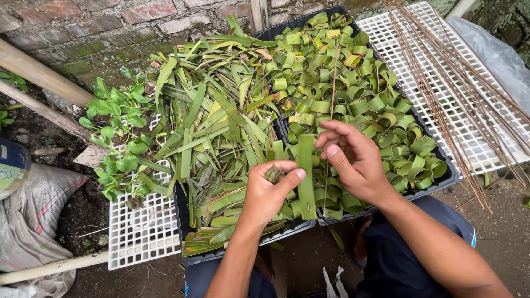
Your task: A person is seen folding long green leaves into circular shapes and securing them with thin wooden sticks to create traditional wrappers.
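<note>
Flat green leaf strip (306, 176) stands upright between both hands, over the near edge of two dark trays. Left hand (268, 190) closed on the strip's side, thumb pressing; what else sits in that fist is hard to tell. Right hand (350, 157) pinches a thin brown stick (332, 88), fingers closed. Left tray (190, 259) holds cut leaf strips (215, 127), right tray (444, 179) rolled leaf rings (342, 72). White plastic grids (138, 234) underneath, more sticks (441, 94) far right. Outdoors: bare soil, brick wall (110, 22) far, sack (33, 221) left. Knees cut off below.
</note>
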